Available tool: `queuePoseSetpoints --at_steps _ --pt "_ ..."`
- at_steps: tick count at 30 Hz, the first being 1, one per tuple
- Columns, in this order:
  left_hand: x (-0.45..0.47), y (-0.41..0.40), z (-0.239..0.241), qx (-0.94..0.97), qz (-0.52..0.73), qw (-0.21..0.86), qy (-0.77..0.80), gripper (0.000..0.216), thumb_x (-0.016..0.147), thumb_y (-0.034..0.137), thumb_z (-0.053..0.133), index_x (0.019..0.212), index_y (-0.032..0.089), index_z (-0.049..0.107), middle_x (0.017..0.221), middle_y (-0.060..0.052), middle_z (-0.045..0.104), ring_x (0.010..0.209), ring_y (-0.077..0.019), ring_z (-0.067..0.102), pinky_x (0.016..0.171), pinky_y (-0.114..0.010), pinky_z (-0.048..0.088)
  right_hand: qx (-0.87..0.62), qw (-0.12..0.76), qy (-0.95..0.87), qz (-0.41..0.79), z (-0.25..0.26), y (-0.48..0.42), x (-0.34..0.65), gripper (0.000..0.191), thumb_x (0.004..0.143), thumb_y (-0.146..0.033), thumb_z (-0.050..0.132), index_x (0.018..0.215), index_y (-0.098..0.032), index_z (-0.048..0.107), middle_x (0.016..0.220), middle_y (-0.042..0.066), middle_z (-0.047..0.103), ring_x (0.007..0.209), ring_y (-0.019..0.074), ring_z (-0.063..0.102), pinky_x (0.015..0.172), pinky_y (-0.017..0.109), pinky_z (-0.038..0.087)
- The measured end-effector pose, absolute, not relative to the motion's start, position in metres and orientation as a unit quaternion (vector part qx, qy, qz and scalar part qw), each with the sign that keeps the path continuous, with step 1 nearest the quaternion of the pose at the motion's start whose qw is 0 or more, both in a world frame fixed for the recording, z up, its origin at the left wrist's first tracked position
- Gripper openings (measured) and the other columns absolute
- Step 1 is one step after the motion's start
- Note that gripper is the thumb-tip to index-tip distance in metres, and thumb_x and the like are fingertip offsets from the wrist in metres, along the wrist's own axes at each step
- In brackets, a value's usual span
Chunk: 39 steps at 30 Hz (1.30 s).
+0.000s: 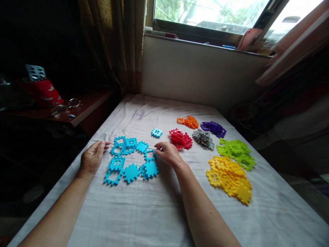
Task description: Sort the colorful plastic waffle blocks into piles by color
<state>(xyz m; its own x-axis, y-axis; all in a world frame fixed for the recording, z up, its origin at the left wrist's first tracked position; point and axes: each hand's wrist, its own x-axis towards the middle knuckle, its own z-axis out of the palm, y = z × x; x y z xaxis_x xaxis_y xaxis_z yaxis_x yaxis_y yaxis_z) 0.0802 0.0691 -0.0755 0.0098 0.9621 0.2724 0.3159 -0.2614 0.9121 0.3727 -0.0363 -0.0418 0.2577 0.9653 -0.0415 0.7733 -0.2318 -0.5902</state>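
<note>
Blue interlocking plastic tiles, some solid like the blue square and some with window cut-outs like the window tile, lie in a loose ring on the bed sheet. My right hand is at the ring's right side, fingers bent and pinched at the edge of a blue frame tile. Left of the ring rests my left hand, fingers loosely bent and slightly apart beside a blue frame tile, with nothing visible in them. A paler blue window tile lies apart, farther back.
Sorted piles lie on the right: red tiles, orange tiles, grey tiles, purple tiles, green tiles and yellow tiles. Eyeglasses and a red container stand on the side table at left.
</note>
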Motion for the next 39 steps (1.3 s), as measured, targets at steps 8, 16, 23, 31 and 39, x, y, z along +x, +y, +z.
queuePoseSetpoints --at_steps 8,16,23,31,39 --pt "0.080 0.069 -0.076 0.637 0.482 0.327 0.506 0.060 0.077 0.077 0.053 0.088 0.020 0.070 0.088 -0.007 0.075 0.082 -0.0224 0.072 0.078 -0.035 0.059 -0.673 0.168 -0.686 0.218 -0.032 -0.043 0.379 0.050 0.073 -0.021 0.076 0.122 -0.030 0.070 0.110 0.004 0.067 0.094 0.0171 0.065 0.086 0.026 0.048" --pt "0.081 0.068 -0.074 0.648 0.472 0.321 0.504 0.058 0.079 0.075 0.052 0.088 0.020 0.070 0.086 -0.007 0.075 0.081 -0.0218 0.072 0.080 -0.034 0.058 -0.684 0.146 -0.686 0.202 -0.030 -0.041 0.378 0.038 0.071 -0.028 0.081 0.106 -0.020 0.069 0.102 0.005 0.066 0.085 0.0160 0.059 0.076 0.025 0.044" --pt "0.080 0.067 -0.075 0.659 0.460 0.308 0.509 0.057 0.081 0.073 0.050 0.089 0.020 0.070 0.085 -0.007 0.076 0.082 -0.0222 0.072 0.080 -0.033 0.058 -0.702 0.217 -0.626 0.261 -0.033 -0.040 0.384 0.022 0.074 -0.023 0.076 0.093 -0.020 0.066 0.082 -0.001 0.067 0.071 0.0118 0.058 0.065 0.022 0.041" --pt "0.081 0.068 -0.075 0.657 0.461 0.307 0.512 0.056 0.080 0.072 0.052 0.088 0.021 0.071 0.086 -0.006 0.076 0.082 -0.0217 0.071 0.080 -0.033 0.057 -0.763 0.433 -0.421 0.231 -0.064 -0.016 0.390 0.025 0.084 -0.023 0.062 0.109 -0.018 0.063 0.095 0.006 0.074 0.081 0.0162 0.070 0.075 0.028 0.053" --pt "0.081 0.067 -0.075 0.657 0.460 0.306 0.513 0.055 0.080 0.072 0.053 0.088 0.021 0.072 0.086 -0.007 0.075 0.083 -0.0221 0.071 0.080 -0.033 0.057 -0.792 0.340 -0.482 0.160 -0.045 -0.025 0.390 0.017 0.089 -0.023 0.059 0.099 -0.021 0.072 0.098 0.006 0.077 0.090 0.0202 0.072 0.090 0.033 0.052"
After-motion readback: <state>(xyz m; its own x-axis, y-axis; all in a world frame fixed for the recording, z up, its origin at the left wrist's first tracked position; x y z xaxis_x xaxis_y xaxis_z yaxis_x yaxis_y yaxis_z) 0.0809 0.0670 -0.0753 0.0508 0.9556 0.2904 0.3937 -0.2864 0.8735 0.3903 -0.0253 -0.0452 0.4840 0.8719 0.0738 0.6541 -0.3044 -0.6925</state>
